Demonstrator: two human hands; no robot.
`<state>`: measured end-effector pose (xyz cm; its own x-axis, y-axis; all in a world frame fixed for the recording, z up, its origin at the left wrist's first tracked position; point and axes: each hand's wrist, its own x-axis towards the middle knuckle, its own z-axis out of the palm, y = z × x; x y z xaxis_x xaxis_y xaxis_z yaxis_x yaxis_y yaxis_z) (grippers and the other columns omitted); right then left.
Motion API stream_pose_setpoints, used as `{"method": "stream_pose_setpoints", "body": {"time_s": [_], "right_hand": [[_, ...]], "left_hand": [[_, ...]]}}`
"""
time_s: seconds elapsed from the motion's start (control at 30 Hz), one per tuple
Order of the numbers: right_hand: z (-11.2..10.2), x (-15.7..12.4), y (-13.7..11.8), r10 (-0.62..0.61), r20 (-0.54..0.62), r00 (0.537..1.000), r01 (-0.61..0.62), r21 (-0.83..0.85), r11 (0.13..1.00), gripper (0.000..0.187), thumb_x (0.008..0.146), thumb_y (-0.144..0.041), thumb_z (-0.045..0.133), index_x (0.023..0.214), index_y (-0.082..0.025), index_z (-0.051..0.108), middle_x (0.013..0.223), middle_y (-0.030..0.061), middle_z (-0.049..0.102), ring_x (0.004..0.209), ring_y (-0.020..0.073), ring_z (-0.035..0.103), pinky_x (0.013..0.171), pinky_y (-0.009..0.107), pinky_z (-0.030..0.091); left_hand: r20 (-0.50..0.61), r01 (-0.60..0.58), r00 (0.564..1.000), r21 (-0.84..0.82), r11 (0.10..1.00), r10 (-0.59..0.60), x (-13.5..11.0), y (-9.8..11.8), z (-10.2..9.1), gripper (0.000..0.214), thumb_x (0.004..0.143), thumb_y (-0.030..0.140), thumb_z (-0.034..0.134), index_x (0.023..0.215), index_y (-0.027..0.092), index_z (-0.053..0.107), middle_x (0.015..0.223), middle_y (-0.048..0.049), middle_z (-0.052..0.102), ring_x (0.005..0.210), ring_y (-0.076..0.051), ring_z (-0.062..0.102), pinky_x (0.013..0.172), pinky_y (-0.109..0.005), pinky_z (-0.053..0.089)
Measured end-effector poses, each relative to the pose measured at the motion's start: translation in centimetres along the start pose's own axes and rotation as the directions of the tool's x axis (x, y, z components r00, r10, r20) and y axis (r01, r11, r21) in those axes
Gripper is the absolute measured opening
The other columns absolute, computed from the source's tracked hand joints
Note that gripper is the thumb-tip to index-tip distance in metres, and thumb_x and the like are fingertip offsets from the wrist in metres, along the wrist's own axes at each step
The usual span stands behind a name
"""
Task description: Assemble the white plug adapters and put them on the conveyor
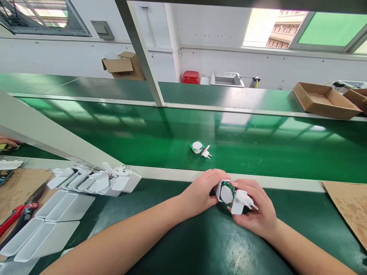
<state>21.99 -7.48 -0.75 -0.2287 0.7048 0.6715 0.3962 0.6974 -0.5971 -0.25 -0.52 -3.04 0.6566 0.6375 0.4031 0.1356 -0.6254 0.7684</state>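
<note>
My left hand (pixel 200 193) grips a small white plastic charger casing (pixel 221 190), which has a green circuit board with a round white disc (pixel 226 194) set in it. My right hand (pixel 255 209) is shut on a white plug piece (pixel 239 202), with its metal-free white pins pointing right, and the piece presses against the casing. A similar green board with a white disc (pixel 197 147) lies on the green conveyor belt (pixel 258 152) beyond my hands, beside a loose white plug piece (pixel 205 152).
Several white charger casings (pixel 97 181) stand in a row at left, by translucent plastic trays (pixel 64 206) and red-handled cutters (pixel 24 210). A co-worker's hand (pixel 7 142) shows at far left. A cardboard sheet (pixel 348 206) lies right; a cardboard tray (pixel 325 100) sits on the far shelf.
</note>
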Motion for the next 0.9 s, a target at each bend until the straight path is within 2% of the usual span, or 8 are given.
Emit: {"method": "stream_pose_setpoints", "body": {"time_s": [0.23,0.47,0.9], "right_hand": [[0.0,-0.1,0.1,-0.015,0.002,1.0,0.015,-0.027,1.0,0.074,0.079,-0.002,0.075,0.149,-0.021,0.062,0.128,0.013,0.07,0.111,0.0275,0.075,0.094,0.039,0.068],[0.1,-0.2,0.0,-0.031,-0.012,0.999,0.031,-0.039,0.999,0.076,0.078,-0.001,0.075,0.151,-0.02,0.06,0.128,0.0146,0.07,0.11,0.029,0.075,0.089,0.041,0.069],[0.7,-0.7,0.6,0.01,-0.018,1.0,-0.01,-0.001,1.0,0.082,0.075,-0.002,0.073,0.152,-0.024,0.059,0.129,0.0126,0.069,0.111,0.029,0.075,0.095,0.042,0.067]], "left_hand": [[-0.009,-0.006,1.0,-0.009,1.0,0.006,0.0,0.1,0.0,0.058,0.088,0.01,0.08,0.141,0.025,0.06,0.138,-0.011,0.069,0.129,-0.028,0.067,0.113,-0.044,0.056],[0.002,0.005,1.0,-0.008,1.0,-0.005,-0.1,0.3,-0.1,0.064,0.086,0.003,0.076,0.143,0.025,0.058,0.14,-0.0105,0.067,0.131,-0.027,0.065,0.114,-0.043,0.055],[0.022,0.029,0.999,0.011,1.0,-0.029,0.1,1.0,-0.5,0.059,0.087,0.002,0.072,0.139,0.026,0.057,0.133,-0.0079,0.069,0.123,-0.025,0.067,0.108,-0.041,0.057]]}}
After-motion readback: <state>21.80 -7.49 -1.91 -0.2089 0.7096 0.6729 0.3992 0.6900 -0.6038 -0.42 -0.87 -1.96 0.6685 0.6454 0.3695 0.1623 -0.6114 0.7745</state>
